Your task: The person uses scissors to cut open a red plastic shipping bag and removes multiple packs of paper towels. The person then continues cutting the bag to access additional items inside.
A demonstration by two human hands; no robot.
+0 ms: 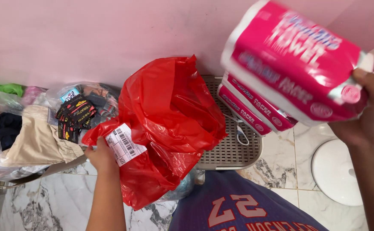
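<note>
My left hand (pixel 101 156) grips the edge of a crumpled red plastic bag (pixel 169 124) with a white barcode label (pixel 125 144), which rests on the marble floor against the pink wall. My right hand (pixel 373 109) holds a pink-and-white pack of paper towels (pixel 294 64) up in the air at the upper right; the pack is blurred. Just below it, two more pink paper towel packs (pixel 255 109) lie on a grey perforated tray (pixel 229 149).
A clear plastic bag with small black sachets (pixel 75 113) and a beige cloth (pixel 35 141) lie at the left, with other clothes behind. A white round object (pixel 334 171) sits on the floor at the right. My navy shirt (pixel 238 205) fills the bottom centre.
</note>
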